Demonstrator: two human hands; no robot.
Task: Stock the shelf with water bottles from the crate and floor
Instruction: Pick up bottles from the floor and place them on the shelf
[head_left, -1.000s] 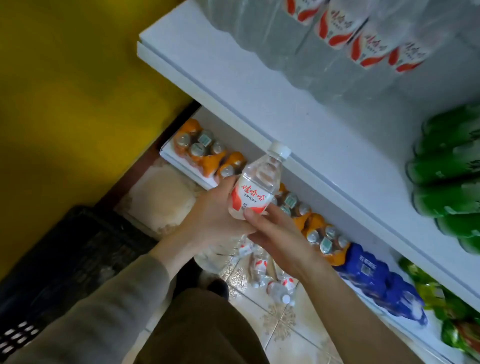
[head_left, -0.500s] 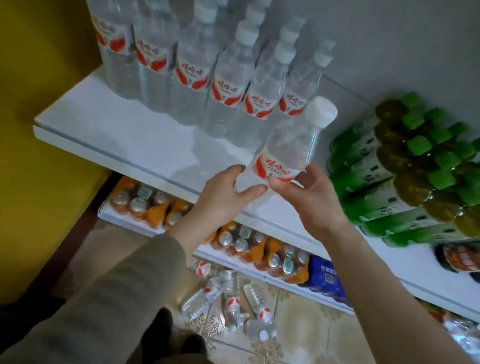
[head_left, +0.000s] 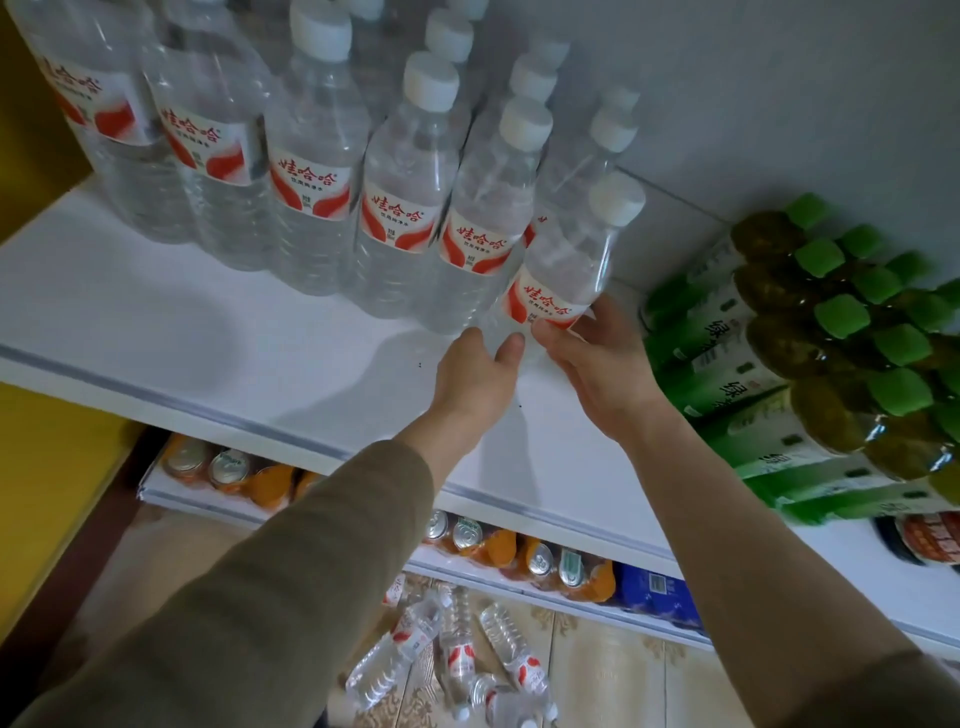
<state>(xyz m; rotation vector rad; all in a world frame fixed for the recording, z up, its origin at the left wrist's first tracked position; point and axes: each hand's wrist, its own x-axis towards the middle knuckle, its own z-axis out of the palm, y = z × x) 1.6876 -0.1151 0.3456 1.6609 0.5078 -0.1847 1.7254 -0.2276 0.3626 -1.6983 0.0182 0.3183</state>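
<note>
**Both hands on a bottle at the end of the row**

Fingers of the right hand (head_left: 597, 358) wrap around the lower body of a water bottle (head_left: 566, 275), thumb pressed just under its red-and-white label. The left hand (head_left: 478, 374) cups the bottle's base from the other side, fingers curled against the clear plastic. The bottle tilts a little to the right, its bottom at the white shelf (head_left: 208, 332), touching the last of the standing water bottles (head_left: 311, 182). Green-capped bottles (head_left: 810, 353) lie stacked just to the right. More water bottles (head_left: 457, 654) lie scattered on the tiled floor (head_left: 613, 675) below.
</note>
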